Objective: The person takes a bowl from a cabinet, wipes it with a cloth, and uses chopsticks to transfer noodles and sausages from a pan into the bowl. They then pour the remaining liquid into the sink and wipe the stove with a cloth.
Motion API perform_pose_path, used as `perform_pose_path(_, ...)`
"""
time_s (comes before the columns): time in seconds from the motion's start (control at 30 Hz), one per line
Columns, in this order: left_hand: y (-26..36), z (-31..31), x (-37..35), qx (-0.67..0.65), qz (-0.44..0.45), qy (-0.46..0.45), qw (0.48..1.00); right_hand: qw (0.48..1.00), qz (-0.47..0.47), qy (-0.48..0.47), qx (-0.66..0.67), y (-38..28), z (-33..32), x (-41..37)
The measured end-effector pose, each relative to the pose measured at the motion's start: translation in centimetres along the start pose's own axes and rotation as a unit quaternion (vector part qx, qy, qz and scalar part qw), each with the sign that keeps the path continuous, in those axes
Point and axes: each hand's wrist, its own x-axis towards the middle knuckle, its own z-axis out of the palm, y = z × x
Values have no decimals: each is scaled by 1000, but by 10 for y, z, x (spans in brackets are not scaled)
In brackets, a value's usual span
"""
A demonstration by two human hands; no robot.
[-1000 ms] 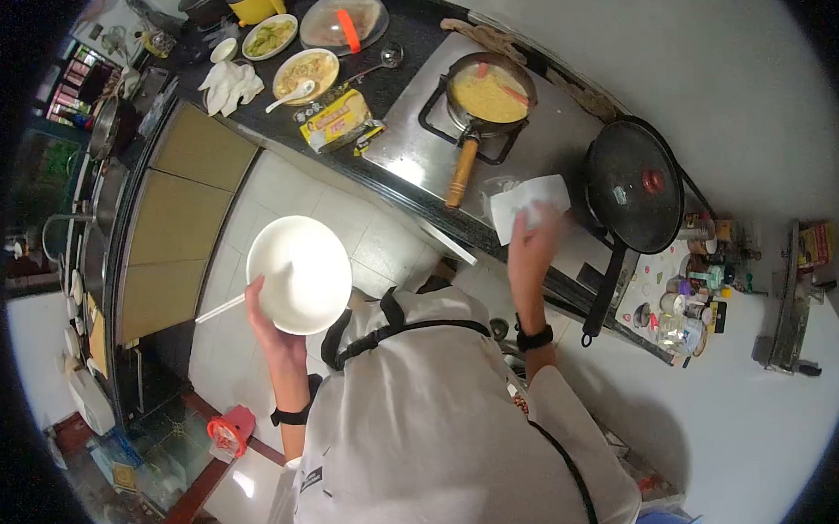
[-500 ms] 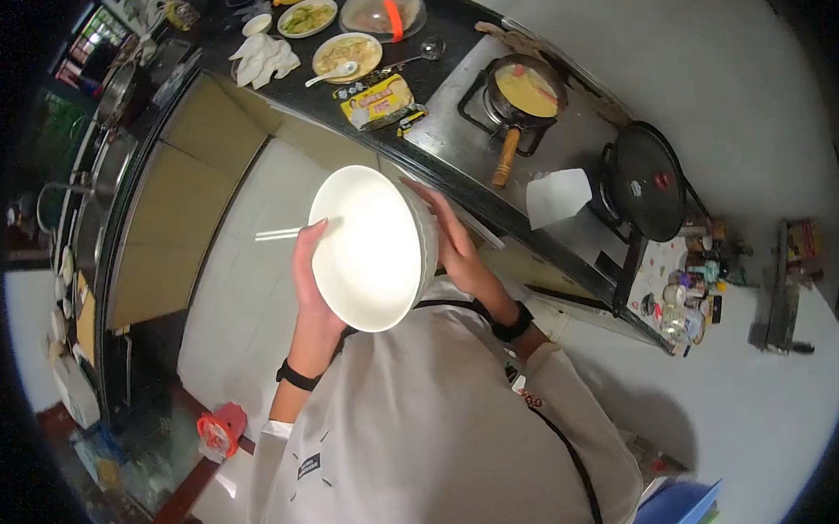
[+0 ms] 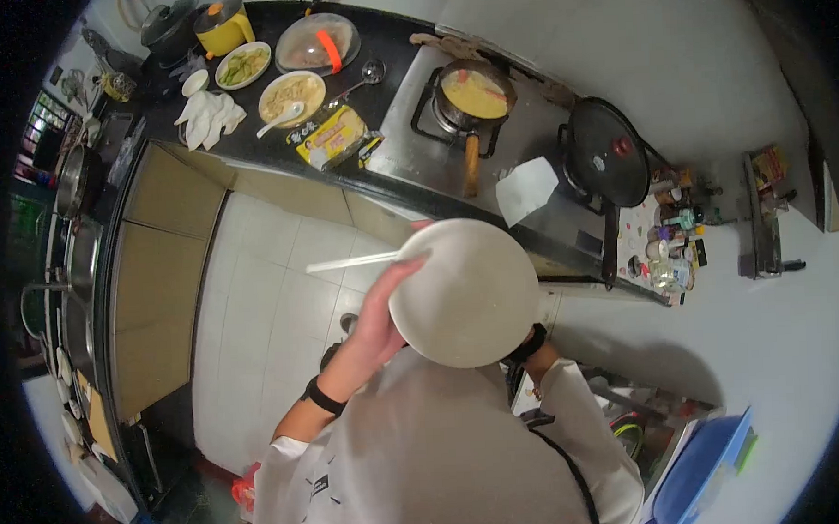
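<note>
A large white bowl (image 3: 467,293) is tilted so that its inside faces the camera, in front of my chest. My left hand (image 3: 382,314) is closed on the bowl's left rim, thumb over the edge. White chopsticks (image 3: 353,261) stick out to the left from that same hand. My right arm, with a black wristband (image 3: 526,346), reaches behind the bowl; the bowl hides the right hand's fingers. Beyond the bowl, a small pan (image 3: 476,96) with yellow food and a wooden handle sits on the stove (image 3: 406,133).
A black round pan (image 3: 606,152) stands on the right burner, with a white sheet (image 3: 528,192) beside it. Plates of food, a yellow packet (image 3: 332,138), a ladle (image 3: 372,72) and a cloth (image 3: 211,119) lie on the dark counter. Bottles (image 3: 669,253) stand at the right.
The bowl has moved right and turned, and my left hand has moved with it. My right hand has gone from the bowl's right side to behind it. The view has shifted.
</note>
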Motion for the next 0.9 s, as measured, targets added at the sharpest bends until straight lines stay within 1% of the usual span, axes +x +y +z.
perform_pose_path(0.07,-2,8,12,0,-48,-46,998,994,54,64,65,6,-24,14)
perform_pose_path(0.1,-5,10,20,17,-23,-41,999,982,80,104,132,9,-41,23)
perform_pose_path(0.13,-5,11,28,16,-27,-36,999,952,102,131,259,28,-71,31)
perform_pose_path(0.17,-2,11,35,22,-24,-14,999,903,123,157,381,47,-102,42)
perform_pose_path(0.2,1,11,42,25,-18,8,999,946,64,187,256,27,-114,53)
perform_pose_path(0.23,4,14,52,48,18,44,998,942,62,251,215,18,-124,67)
perform_pose_path(0.27,10,17,61,73,29,99,992,945,67,239,212,20,-142,74)
perform_pose_path(0.3,11,12,75,93,66,124,986,970,43,239,22,22,-166,81)
perform_pose_path(0.33,11,1,92,110,101,150,977,959,13,229,-169,25,-183,90)
perform_pose_path(0.37,6,-27,116,161,150,185,958,962,14,213,-173,29,-193,100)
perform_pose_path(0.4,1,-49,139,214,194,219,932,963,27,244,-109,33,-202,110)
perform_pose_path(0.43,2,-51,153,203,196,225,933,959,40,277,-44,36,-208,120)
perform_pose_path(0.5,8,-53,175,318,314,267,854,967,27,249,-47,41,-215,139)
perform_pose_path(0.53,7,-58,186,310,314,271,856,972,11,230,-47,43,-217,148)
perform_pose_path(0.57,6,-65,199,321,326,293,839,969,35,244,-34,45,-218,161)
perform_pose_path(0.6,5,-71,210,333,338,314,822,970,35,236,-40,49,-221,171)
perform_pose_path(0.63,5,-76,219,362,319,340,808,974,33,224,-32,56,-224,181)
perform_pose_path(0.67,3,-80,227,354,321,342,809,977,32,211,-23,60,-227,190)
perform_pose_path(0.7,2,-83,234,408,321,366,772,978,32,205,-27,61,-230,197)
perform_pose_path(0.73,3,-86,240,462,319,387,731,979,54,190,-56,60,-232,202)
perform_pose_path(0.77,4,-88,245,454,319,391,734,978,75,172,-87,60,-235,210)
perform_pose_path(0.8,6,-87,250,461,343,388,721,980,76,161,-93,61,-236,218)
perform_pose_path(0.87,-1,-87,254,484,379,381,691,973,112,181,-87,65,-239,222)
perform_pose_path(0.9,-9,-87,252,485,370,381,695,972,122,182,-89,66,-241,219)
